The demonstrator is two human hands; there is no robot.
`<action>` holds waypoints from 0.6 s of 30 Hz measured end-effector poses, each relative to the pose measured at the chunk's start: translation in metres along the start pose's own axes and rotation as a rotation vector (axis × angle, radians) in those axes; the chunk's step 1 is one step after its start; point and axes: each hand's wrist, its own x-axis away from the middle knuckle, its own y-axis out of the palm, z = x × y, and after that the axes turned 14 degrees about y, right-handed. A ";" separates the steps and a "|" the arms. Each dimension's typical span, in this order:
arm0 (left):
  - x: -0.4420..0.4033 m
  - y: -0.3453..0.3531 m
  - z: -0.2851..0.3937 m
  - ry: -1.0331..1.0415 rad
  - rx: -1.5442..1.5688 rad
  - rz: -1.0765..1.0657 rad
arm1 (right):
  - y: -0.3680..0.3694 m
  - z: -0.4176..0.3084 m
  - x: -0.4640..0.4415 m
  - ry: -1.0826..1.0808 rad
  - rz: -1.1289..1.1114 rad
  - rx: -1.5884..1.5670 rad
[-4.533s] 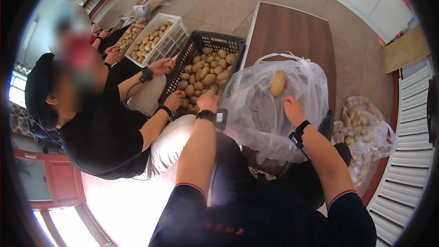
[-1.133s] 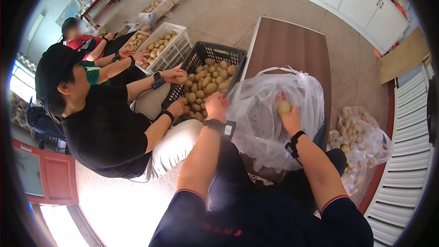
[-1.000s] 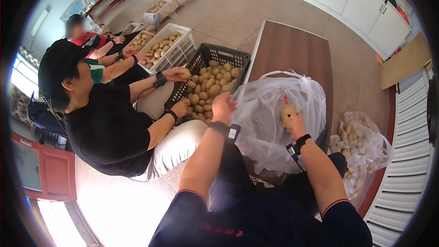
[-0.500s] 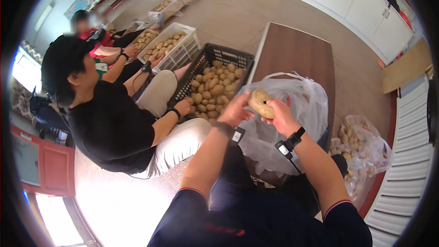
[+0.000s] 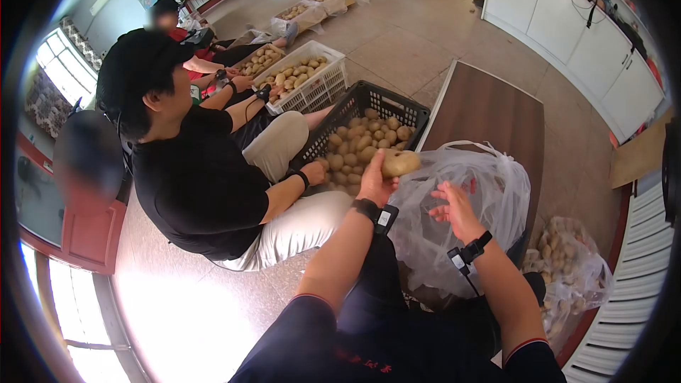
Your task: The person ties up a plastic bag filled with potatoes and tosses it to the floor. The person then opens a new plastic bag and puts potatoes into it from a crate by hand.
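Note:
A large pale potato (image 5: 401,163) is gripped by my left hand (image 5: 377,183), close to the near right corner of a black plastic crate (image 5: 418,115) of potatoes. My right hand (image 5: 456,211) is apart from it, fingers spread and holding nothing, over a clear plastic bag (image 5: 496,183). The bag hangs open beside the end of a brown wooden board (image 5: 489,106). What lies at its bottom cannot be made out.
To my left a person in black (image 5: 191,177) sits with a hand at the black crate. Beyond stand a white crate (image 5: 330,79) of potatoes and more filled boxes. Bagged potatoes (image 5: 564,255) lie on the floor at right, near a ribbed white radiator (image 5: 624,291).
My right hand has let go of the potato and opened. The left hand keeps it, holding it nearer the black crate. The view has swung left.

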 end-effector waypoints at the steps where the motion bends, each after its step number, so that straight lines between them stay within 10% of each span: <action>1: -0.004 -0.005 0.000 0.000 0.001 0.000 | -0.004 0.004 0.000 0.003 0.033 0.016; 9: -0.009 -0.019 0.002 0.247 -0.191 0.681 | -0.040 0.042 0.011 0.042 0.128 -0.013; 16: -0.033 -0.045 -0.015 0.225 -0.564 0.661 | -0.069 0.063 0.016 -0.105 0.295 0.088; 18: -0.045 -0.053 -0.016 0.070 -0.741 0.362 | -0.080 0.059 0.032 -0.365 0.534 0.322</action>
